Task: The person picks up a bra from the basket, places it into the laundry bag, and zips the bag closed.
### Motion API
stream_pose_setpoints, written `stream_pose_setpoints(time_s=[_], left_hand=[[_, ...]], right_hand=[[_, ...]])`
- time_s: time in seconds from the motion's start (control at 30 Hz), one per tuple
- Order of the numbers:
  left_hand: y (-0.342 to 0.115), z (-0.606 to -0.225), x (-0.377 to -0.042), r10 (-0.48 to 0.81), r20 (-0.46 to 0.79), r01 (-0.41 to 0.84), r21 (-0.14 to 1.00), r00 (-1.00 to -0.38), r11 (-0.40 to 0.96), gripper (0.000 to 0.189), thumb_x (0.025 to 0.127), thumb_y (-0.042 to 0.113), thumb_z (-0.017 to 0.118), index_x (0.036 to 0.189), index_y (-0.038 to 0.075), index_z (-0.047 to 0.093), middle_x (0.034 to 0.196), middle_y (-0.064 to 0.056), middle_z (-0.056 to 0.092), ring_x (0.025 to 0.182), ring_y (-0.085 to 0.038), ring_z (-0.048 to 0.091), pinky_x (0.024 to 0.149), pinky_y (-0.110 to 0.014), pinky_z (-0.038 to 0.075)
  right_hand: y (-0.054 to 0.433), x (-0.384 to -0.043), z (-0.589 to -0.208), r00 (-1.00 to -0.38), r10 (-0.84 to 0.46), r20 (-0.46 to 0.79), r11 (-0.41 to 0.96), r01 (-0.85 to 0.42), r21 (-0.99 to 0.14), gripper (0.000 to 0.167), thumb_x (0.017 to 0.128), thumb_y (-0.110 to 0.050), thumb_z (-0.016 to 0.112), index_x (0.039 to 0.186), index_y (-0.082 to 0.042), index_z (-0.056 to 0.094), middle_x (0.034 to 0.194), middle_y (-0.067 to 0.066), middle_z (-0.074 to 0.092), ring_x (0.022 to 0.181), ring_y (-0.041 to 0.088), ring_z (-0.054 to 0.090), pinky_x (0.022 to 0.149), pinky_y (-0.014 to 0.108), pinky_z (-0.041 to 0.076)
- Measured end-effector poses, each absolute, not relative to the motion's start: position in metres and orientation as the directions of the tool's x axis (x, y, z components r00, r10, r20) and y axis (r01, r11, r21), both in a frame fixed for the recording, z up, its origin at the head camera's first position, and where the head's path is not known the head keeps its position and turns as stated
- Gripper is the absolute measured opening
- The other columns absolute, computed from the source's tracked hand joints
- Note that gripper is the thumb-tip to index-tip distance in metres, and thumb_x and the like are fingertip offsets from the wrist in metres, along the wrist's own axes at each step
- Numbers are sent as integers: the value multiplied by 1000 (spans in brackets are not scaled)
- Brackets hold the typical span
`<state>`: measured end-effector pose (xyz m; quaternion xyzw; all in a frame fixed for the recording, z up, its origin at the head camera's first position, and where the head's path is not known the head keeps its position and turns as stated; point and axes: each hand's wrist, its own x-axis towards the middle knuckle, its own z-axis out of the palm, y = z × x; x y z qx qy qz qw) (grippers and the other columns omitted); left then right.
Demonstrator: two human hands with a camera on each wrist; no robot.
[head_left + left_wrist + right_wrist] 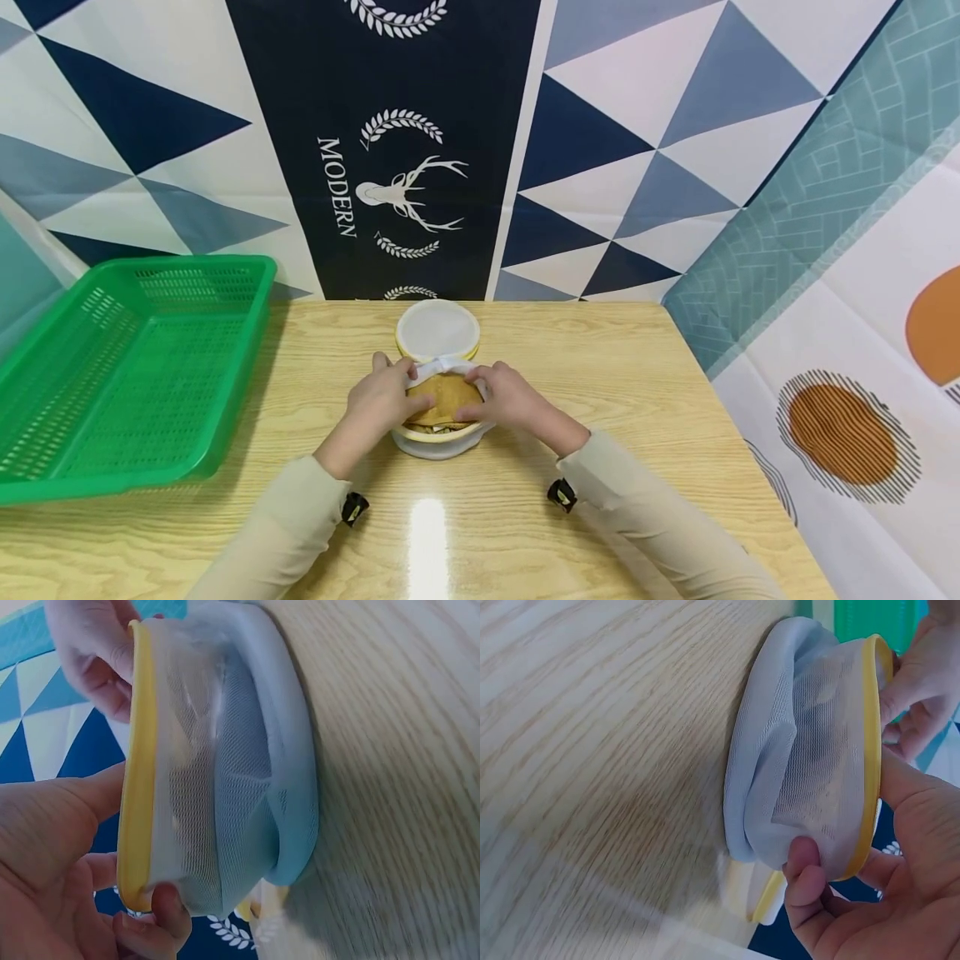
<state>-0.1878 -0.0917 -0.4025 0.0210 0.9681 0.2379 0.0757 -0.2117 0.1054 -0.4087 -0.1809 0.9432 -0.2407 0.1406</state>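
Note:
A round mesh laundry bag (438,450) with white-grey mesh and a yellow rim stands on the table. Its round mesh lid (437,327) is folded back on the far side. A tan folded cloth item (444,393) lies inside; its exact kind cannot be told. My left hand (381,400) grips the left side of the rim. Across from it, my right hand (512,397) holds the right side. Both thumbs reach over the opening by the cloth. In the left wrist view the mesh wall (195,780) shows between the yellow rim and a thick, sagging grey base.
On the left of the wood-grain table (600,375) stands a green plastic basket (243,367) with slotted sides. A patterned wall covering (600,167) rises right behind the table's far edge. Dark straps (561,495) sit at the sleeves.

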Motion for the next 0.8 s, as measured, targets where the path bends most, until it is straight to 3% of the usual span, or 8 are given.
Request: stream_pose_setpoints(time_s=[0.17,0.37,0.5,0.6,0.8], left_hand=[[-86,-402,-185,64,-120,8,420,-991,907,40,79,41,72,102,12,56,99,-12,40,65,-23,51,49,-31,39],[-82,-403,-184,59,-102,13,403,-993,915,47,77,47,72,103,11,56,98,-12,41,65,-23,51,50,-32,39],[-79,-406,-186,45,-94,5,388,-995,921,56,73,54,73,104,11,56,99,-12,42,67,-25,53,53,-34,42],[-77,-408,-188,34,-92,-1,357,-995,934,62,72,55,74,111,10,56,105,-15,43,73,-29,57,58,-39,46],[-70,-409,-190,13,-113,-22,307,-993,951,75,70,50,77,127,10,49,118,-20,42,85,-35,58,68,-45,50]], right_hand=[[99,-209,-412,-892,-410,-190,831,-280,-481,73,65,-40,84,122,-7,54,105,11,52,87,18,51,80,34,48],[94,-205,-417,-910,-384,-155,846,-280,-454,66,66,-35,85,116,-10,51,100,10,49,80,18,52,73,34,50],[92,-206,-417,-911,-377,-166,843,-263,-469,68,66,-31,85,120,-8,51,101,10,48,81,18,52,73,32,50],[94,-207,-413,-903,-385,-192,833,-250,-494,69,68,-26,85,125,-4,52,105,13,52,87,20,51,78,33,48],[103,-213,-402,-890,-363,-277,826,-169,-538,62,76,-14,78,131,-5,52,128,14,56,116,26,52,92,38,46]])
